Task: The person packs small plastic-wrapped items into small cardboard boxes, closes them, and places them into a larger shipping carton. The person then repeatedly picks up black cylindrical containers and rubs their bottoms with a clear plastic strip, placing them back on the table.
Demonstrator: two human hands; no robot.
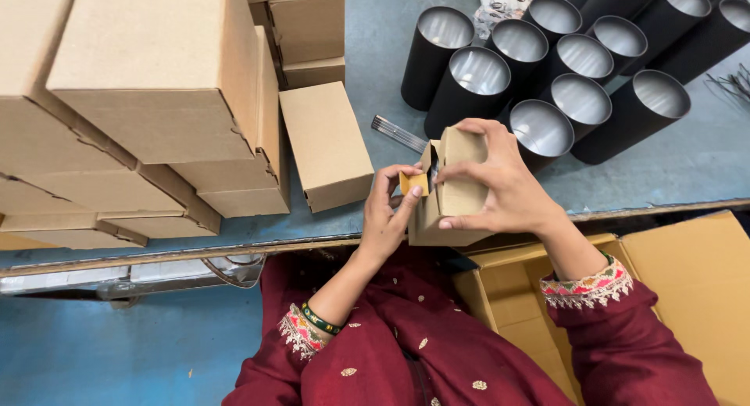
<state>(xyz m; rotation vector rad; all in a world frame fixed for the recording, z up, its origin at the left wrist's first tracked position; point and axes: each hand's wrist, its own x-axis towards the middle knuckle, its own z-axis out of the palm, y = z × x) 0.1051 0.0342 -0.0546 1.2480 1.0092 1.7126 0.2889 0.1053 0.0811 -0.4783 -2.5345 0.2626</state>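
We held a small brown cardboard box (451, 189) above the near edge of the blue-grey worktop (687, 160), both hands closed on it. Our right hand (500, 179) wrapped its top and side, fingers spread across the plain face, while our left hand (388, 214) pinched a small end flap (412, 181) at the box's open end between thumb and fingertips. Just left of it a closed carton of the same plain brown (326, 144) lay on the worktop, and beyond that rose a stack of larger brown cartons (148, 101), unprinted on the faces we saw. To the upper right stood a cluster of black cylindrical tubes (562, 70) with silvery insides, open mouths upward or tilted toward us. A thin bundle of metal strips (398, 134) lay between the closed carton and the tubes. Below our right arm sat a big open carton (695, 273), its flaps spread.
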